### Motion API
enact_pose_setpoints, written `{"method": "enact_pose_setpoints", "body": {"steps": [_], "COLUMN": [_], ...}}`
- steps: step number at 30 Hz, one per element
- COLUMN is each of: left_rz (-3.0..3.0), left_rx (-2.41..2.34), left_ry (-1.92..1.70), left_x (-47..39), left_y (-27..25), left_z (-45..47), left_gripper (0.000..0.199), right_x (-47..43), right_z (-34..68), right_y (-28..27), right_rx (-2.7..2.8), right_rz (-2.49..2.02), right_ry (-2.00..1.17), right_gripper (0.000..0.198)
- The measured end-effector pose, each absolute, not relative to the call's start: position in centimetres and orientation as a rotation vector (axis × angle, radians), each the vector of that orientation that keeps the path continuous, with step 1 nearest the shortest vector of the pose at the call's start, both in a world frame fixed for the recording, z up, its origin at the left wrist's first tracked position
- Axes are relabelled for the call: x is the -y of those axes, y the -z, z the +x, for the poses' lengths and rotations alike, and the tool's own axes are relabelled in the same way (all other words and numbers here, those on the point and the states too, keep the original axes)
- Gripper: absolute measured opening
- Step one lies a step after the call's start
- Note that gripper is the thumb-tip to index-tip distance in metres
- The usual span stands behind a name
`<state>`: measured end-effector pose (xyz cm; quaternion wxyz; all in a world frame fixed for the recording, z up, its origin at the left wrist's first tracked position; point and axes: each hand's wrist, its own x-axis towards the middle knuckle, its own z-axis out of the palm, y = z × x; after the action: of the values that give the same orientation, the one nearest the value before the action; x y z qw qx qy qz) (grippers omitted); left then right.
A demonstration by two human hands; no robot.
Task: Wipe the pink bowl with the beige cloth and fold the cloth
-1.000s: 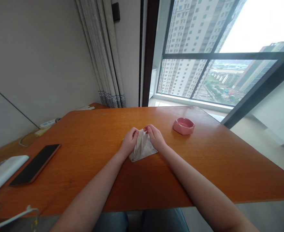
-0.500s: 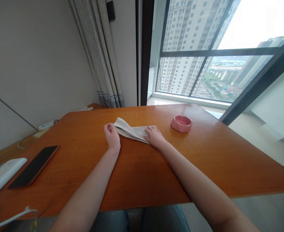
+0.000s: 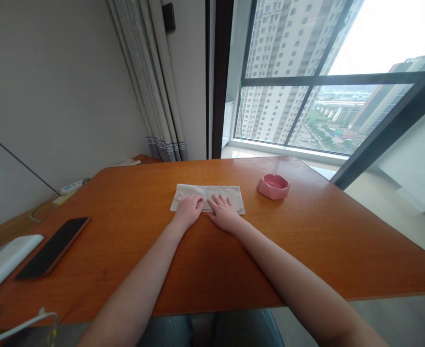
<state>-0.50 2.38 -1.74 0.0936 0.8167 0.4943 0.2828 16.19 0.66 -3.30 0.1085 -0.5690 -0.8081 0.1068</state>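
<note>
A pale cloth (image 3: 226,191) lies flat on the wooden desk, folded into a long rectangle, its edges a little uneven. My left hand (image 3: 188,211) rests on the near middle of it, fingers bent and close together, the thumb slightly parted from them; no cloth shows pinched up there. Beside it, my right hand (image 3: 224,213) presses on the cloth with its fingers spread flat. A small gap separates the two hands. Just right of the cloth stands a pink ashtray (image 3: 273,187), touched by neither hand.
On the left of the desk (image 3: 132,241) lie a dark phone (image 3: 53,248) and a white device (image 3: 7,262). A white cable (image 3: 24,323) crosses the near left corner. A power strip (image 3: 73,186) sits by the wall. Beyond the desk is a large window (image 3: 313,82).
My left hand has come right and down from the cloth's left end, where it was pinching it. The twisted, lifted left part now lies flat. My right hand has shifted slightly left and nearer.
</note>
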Motion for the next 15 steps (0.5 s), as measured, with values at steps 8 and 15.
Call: {"method": "enact_pose_setpoints", "body": {"steps": [8, 15], "left_rz": [2.246, 2.605], "left_rx": [-2.057, -1.503], "left_ry": [-0.349, -0.656], "left_x": [-1.9, -1.9], "left_y": [1.2, 1.9], "left_z": [-0.5, 0.4], "left_gripper": [0.036, 0.037], "right_x": [-1.5, -1.3], "right_z": [16.8, 16.7], "right_y": [2.5, 3.4], "right_rx": [2.250, 2.309], "right_rz": [-1.698, -1.588], "right_ry": [-0.182, -0.206], "right_gripper": [0.030, 0.029]}}
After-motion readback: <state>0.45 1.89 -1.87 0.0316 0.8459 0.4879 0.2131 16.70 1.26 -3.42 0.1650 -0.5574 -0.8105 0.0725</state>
